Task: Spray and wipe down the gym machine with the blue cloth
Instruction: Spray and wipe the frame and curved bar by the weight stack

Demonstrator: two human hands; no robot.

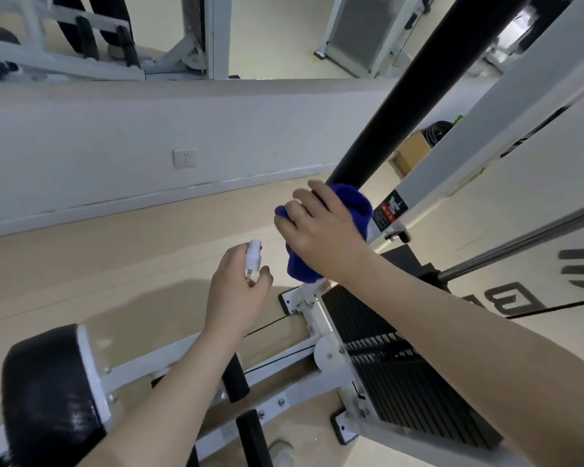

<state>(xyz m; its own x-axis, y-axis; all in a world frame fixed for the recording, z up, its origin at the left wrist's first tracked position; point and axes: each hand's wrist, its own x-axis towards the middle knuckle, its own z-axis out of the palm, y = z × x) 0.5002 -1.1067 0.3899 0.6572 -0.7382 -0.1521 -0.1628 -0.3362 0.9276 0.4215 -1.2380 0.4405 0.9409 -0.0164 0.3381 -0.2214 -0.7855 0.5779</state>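
Blue cloth (pixel 348 210) clutched by right hand (pixel 321 230) against black bar (pixel 402 96); left hand (pixel 236 291) grasps spray bottle (pixel 253 261).

1. Both forearms are bare from the frame's edge to the wrist; no sleeve shows on either.
2. The left hand (pixel 238 291), at about seven o'clock from the right, wears no glove, ring or watch.
3. The right hand (pixel 317 230) is likewise ungloved, its wrist free of any band.
4. Fingernails look short and unpainted.
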